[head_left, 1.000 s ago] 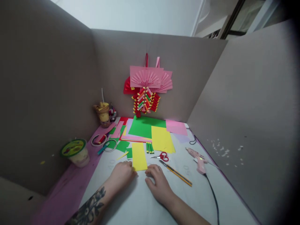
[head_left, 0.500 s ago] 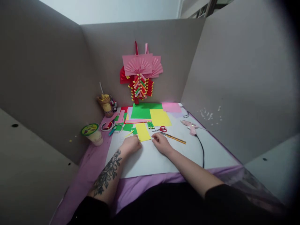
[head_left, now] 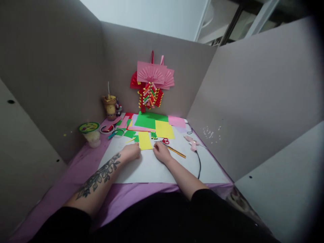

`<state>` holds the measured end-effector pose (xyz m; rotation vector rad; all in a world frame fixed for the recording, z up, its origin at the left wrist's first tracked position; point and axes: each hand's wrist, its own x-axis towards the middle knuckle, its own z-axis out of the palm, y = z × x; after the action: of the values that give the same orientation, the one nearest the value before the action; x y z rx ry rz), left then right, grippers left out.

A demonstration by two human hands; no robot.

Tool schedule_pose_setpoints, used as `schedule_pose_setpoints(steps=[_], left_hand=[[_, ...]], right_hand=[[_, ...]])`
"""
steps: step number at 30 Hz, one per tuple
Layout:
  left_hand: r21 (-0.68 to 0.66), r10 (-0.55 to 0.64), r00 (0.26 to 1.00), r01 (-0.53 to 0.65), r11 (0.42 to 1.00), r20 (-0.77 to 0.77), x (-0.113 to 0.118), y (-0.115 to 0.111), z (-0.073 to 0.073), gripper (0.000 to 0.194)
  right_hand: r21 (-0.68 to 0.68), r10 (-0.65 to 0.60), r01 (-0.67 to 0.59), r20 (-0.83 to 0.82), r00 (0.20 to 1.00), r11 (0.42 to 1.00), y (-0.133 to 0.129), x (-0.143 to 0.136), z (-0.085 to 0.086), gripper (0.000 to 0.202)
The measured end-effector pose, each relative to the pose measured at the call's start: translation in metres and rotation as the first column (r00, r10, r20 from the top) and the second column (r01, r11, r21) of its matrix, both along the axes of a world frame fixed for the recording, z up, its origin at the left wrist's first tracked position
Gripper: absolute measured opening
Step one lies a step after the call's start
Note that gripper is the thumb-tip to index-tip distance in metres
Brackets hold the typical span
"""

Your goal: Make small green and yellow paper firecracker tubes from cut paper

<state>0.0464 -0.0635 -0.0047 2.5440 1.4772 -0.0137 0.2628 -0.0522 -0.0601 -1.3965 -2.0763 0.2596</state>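
Note:
A yellow paper piece (head_left: pixel 145 141) lies flat on the white sheet (head_left: pixel 152 168), between my hands. At its left edge rests my left hand (head_left: pixel 131 152), fingers curled closed; whether they pinch the paper is too small to tell. My right hand (head_left: pixel 161 152) is at the paper's right side, its fingers bent and pressed together, with anything in them hidden. Just beyond are short green rolls with yellow ends (head_left: pixel 154 135) and red-handled scissors (head_left: pixel 165 141). A yellow-and-black pencil (head_left: pixel 177 152) lies right of my right hand.
Green sheets (head_left: pixel 149 120), a larger yellow sheet (head_left: pixel 164 129) and a pink sheet (head_left: pixel 177 122) lie behind. Tape rings (head_left: pixel 117 133) and a lidded cup (head_left: pixel 91 135) stand left, a pink glue gun (head_left: pixel 193 144) with its cord right. Paper decorations (head_left: pixel 152 74) hang on the back panel.
The view has tilted and shifted, so the table appears farther left. Both hands stay at the sides of the yellow paper piece, with their fingers still curled.

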Motion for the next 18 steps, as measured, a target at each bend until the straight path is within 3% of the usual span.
schedule_pose_setpoints(steps=[4, 10, 14, 18], left_hand=[[0.027, -0.076, 0.997, 0.076, 0.997, -0.022, -0.010, 0.004, -0.004, 0.021], [-0.017, -0.141, 0.989, 0.140, 0.990, -0.053, -0.012, 0.026, 0.007, 0.016], [-0.051, -0.105, 0.988, 0.112, 0.992, 0.116, -0.014, 0.037, 0.001, 0.017], [0.022, -0.099, 0.953, 0.097, 0.995, 0.288, -0.019, 0.037, -0.011, 0.014]], right_hand=[[-0.004, 0.014, -0.014, -0.072, 0.997, 1.000, 0.000, 0.005, 0.001, 0.007], [-0.024, 0.079, -0.084, -0.157, 0.984, 0.996, -0.008, 0.005, 0.002, 0.014], [-0.128, 0.055, -0.065, -0.080, 0.995, 0.990, -0.016, -0.002, 0.011, 0.022], [-0.126, 0.171, -0.163, 0.054, 0.984, 0.978, -0.020, -0.002, 0.021, 0.013]])
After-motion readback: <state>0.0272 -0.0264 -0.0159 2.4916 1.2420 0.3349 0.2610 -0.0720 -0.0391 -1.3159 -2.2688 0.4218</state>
